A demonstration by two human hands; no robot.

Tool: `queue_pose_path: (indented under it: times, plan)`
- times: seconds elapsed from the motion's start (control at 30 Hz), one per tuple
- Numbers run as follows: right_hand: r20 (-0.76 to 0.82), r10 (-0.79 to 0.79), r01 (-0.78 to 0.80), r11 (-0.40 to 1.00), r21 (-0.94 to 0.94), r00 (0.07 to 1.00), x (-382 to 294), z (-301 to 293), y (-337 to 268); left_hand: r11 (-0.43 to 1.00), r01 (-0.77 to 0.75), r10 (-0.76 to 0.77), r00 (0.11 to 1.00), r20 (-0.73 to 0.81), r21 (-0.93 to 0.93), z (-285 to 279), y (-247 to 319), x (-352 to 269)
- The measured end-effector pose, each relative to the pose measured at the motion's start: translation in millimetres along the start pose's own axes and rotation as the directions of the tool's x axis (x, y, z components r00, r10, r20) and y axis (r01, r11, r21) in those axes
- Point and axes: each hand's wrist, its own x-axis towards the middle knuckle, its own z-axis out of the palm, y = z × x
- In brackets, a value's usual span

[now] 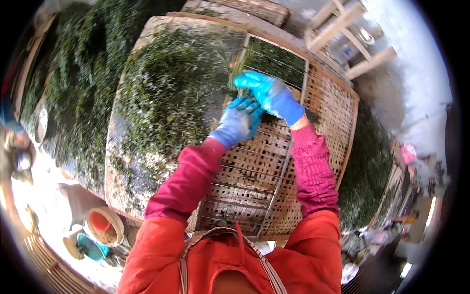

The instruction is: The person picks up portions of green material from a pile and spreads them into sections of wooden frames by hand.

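Note:
Both my hands wear blue gloves and meet near the upper middle of a perforated woven tray. My right hand reaches over a bundle of thin green strands, fingers pointing left. Just below it my left hand lies with its fingers near the base of the strands; whether either hand grips them is not plain. A metal frame with cross wires lies on the tray, its far section over dark green plant matter. Left of my hands a heap of dark green leafy plant matter covers a dark board.
More green plant matter hangs or lies at the far left, and some at the right. A wooden stool-like frame stands at the upper right. Buckets and a turquoise basin are at the lower left.

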Motion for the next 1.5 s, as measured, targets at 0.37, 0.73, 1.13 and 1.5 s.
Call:
queue_pose_path:
  times: [0.37,0.73,1.13,1.5]
  plan:
    - [-0.201,-0.181,0.015,0.776,-0.63,0.963,-94,30,53,0.946,-0.086,0.055,0.993,0.105,0.314,-44,6,15]
    - [-0.142,0.018,-0.091,0.843,-0.53,0.99,-85,40,86,0.914,0.111,-0.231,0.933,0.276,0.39,-137,-80,28]
    - [0.001,0.243,-0.223,0.89,-0.399,0.97,-34,60,46,0.581,-0.115,0.27,0.961,0.058,-0.806,-154,15,151]
    - [-0.383,-0.391,0.228,0.885,-0.407,0.837,-63,58,70,0.992,-0.064,0.057,0.997,0.061,0.107,-38,-35,11]
